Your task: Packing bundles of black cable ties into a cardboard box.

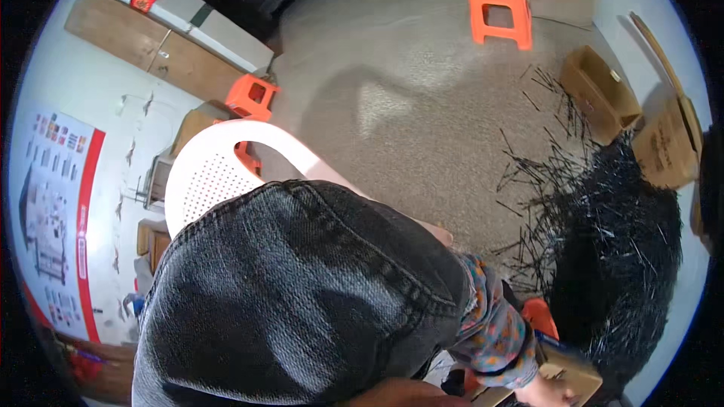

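Note:
A large bulge of dark grey denim [286,286] fills the middle, close to the camera. Past its frayed right edge shows a patterned grey sleeve [494,324]. The bare hand [547,390] at its end is over a cardboard box [577,377] in the lower right. That arm comes out from beside the denim, apparently another person's; its fingers are cut off by the lower edge. A blurred patch of skin [400,393] shows at the bottom, and I cannot tell whose it is. Neither of my own hands can be made out. Behind the denim stands a pale plastic chair [204,173] with a perforated back.
A heap of thin black strips [618,256] spreads along the right wall, with loose pieces on the floor [430,120]. Cardboard boxes [599,94] stand by it. Orange stools [498,4] are at the far right and left. A poster [60,218] hangs on the left wall.

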